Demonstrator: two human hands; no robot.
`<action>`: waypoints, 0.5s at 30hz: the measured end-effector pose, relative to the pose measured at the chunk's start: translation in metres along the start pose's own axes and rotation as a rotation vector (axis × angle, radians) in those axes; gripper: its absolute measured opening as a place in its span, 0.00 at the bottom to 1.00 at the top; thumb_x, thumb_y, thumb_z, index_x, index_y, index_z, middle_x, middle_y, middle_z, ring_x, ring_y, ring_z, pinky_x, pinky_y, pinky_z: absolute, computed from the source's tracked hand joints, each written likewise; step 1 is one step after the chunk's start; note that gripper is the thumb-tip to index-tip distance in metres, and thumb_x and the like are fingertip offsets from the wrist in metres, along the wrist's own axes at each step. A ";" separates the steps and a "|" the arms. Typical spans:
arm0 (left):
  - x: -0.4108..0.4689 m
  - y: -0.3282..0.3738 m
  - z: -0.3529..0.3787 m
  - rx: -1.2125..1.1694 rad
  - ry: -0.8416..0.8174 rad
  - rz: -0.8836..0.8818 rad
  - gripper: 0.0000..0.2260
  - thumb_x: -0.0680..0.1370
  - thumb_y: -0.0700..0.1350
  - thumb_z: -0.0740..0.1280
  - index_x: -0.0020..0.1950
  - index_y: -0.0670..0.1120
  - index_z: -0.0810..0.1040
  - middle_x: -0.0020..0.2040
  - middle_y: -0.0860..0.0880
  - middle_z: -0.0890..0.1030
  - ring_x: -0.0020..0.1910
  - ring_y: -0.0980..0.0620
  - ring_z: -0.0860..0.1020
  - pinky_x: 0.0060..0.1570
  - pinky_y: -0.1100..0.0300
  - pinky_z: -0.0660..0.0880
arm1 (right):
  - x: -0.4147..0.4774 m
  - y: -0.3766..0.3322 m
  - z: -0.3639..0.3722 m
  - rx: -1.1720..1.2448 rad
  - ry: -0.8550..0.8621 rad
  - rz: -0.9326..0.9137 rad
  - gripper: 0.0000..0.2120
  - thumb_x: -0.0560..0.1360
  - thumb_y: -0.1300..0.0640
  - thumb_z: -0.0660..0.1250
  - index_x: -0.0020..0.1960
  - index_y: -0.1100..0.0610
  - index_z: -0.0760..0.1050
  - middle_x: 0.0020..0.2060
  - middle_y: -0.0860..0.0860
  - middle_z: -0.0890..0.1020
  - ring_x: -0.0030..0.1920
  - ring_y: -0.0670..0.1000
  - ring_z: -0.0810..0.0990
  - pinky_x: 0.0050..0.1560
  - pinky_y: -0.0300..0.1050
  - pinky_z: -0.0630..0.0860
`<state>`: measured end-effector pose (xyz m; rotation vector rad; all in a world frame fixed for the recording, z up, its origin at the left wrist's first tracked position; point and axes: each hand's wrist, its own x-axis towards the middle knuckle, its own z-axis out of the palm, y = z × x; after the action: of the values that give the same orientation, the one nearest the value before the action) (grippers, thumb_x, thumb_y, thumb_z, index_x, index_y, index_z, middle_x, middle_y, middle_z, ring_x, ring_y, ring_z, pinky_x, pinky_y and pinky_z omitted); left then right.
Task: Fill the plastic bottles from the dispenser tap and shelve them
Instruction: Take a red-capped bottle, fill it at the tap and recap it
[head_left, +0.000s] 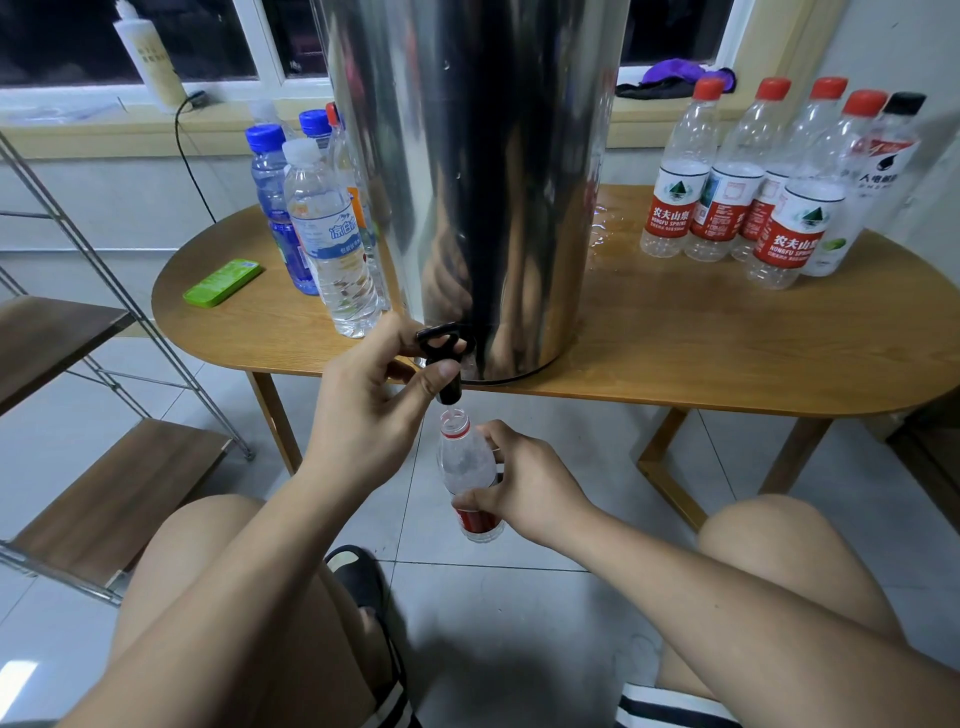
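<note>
Nearest, a person's bare knees frame a grey tiled floor, with a black slipper (358, 577) between them. Just beyond, the right hand (524, 483) grips a clear uncapped plastic bottle with a red label (470, 478). Its thumb and fingers are curled round the bottle's lower half, holding it upright below the table edge. The bottle's open mouth sits directly under the spout, close to it. Whether water is running cannot be told.

Above it, the left hand (374, 410) holds the black plastic tap (447, 358), fingers curled over the lever and thumb pressed against the spout. The tap juts from the base of a tall stainless-steel dispenser drum (467, 156), which stands at the near edge of an oval wooden table (727, 353).

To the left, beside the table, is a metal-framed rack with brown wooden shelves (104, 499). On the table's left part lie a flat green case (223, 283) and a cluster of capped bottles. They include a water-filled clear bottle with a white cap (332, 244) and blue-tinted bottles with blue caps (275, 208) behind it.

On the right, farther back, a group of empty clear red-capped bottles (727, 182) stands together, with a black-capped bottle (878, 182) at its right end. Spilled water (602, 228) glistens between them and the drum.

Farthest, on the window sill, stand a white squeeze bottle (148, 57) and a purple cloth (675, 78).
</note>
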<state>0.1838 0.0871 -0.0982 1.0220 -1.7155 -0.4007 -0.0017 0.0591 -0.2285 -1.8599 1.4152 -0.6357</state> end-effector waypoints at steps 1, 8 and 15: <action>0.000 0.000 0.000 0.001 -0.001 -0.001 0.11 0.83 0.39 0.74 0.57 0.54 0.79 0.50 0.54 0.87 0.51 0.58 0.86 0.50 0.63 0.80 | 0.000 0.000 0.000 0.002 0.002 -0.001 0.35 0.59 0.32 0.76 0.61 0.39 0.71 0.57 0.41 0.85 0.57 0.51 0.84 0.56 0.55 0.84; 0.000 -0.001 0.000 -0.006 -0.003 -0.001 0.10 0.83 0.39 0.74 0.57 0.54 0.79 0.51 0.55 0.87 0.50 0.57 0.86 0.50 0.61 0.81 | 0.000 0.001 0.001 0.004 0.014 0.004 0.34 0.59 0.34 0.78 0.61 0.40 0.72 0.55 0.41 0.85 0.56 0.50 0.84 0.55 0.54 0.84; 0.000 0.001 0.000 0.003 -0.002 0.002 0.16 0.83 0.38 0.74 0.56 0.60 0.78 0.50 0.53 0.87 0.50 0.56 0.86 0.50 0.57 0.81 | 0.000 0.001 0.001 0.001 0.018 -0.005 0.34 0.59 0.32 0.77 0.62 0.40 0.72 0.56 0.41 0.85 0.57 0.49 0.84 0.54 0.54 0.84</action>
<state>0.1834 0.0878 -0.0973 1.0221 -1.7198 -0.3978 -0.0021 0.0594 -0.2299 -1.8618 1.4221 -0.6575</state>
